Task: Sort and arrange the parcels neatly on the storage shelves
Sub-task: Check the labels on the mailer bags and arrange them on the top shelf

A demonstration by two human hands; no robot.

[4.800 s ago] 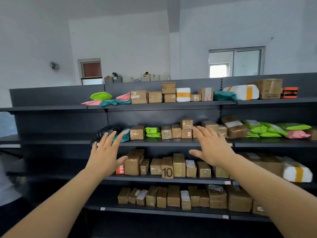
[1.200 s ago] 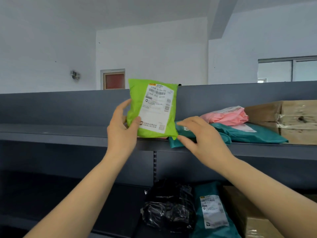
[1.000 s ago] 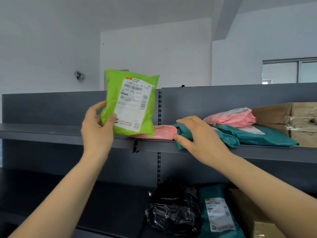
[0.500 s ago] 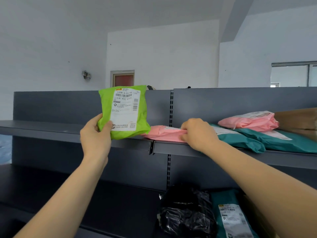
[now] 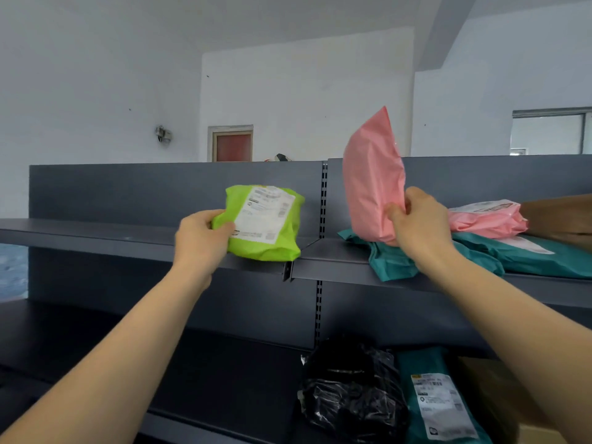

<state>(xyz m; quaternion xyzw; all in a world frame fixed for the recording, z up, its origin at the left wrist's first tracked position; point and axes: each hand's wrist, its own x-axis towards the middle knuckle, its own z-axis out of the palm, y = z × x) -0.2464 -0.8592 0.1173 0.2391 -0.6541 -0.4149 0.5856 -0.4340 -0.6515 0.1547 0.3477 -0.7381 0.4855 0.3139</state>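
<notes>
My left hand (image 5: 201, 238) grips the lower left corner of a lime-green mailer bag (image 5: 266, 222) with a white label; the bag leans back on the top shelf (image 5: 105, 235), next to the upright joint. My right hand (image 5: 416, 222) holds a plain pink mailer bag (image 5: 371, 177) upright by its lower edge, raised above a teal mailer bag (image 5: 394, 261) that lies on the right section of the shelf.
A second pink bag (image 5: 487, 216) lies on another teal bag (image 5: 538, 254) further right, beside a brown cardboard box (image 5: 563, 216). On the shelf below sit a black wrapped parcel (image 5: 349, 395), a teal labelled bag (image 5: 439, 398) and a brown box (image 5: 487, 389). The top shelf's left part holds nothing.
My right hand has lifted the pink bag off the shelf and stood it upright. My left hand has set the green bag down to lean on the shelf. The view has shifted left.
</notes>
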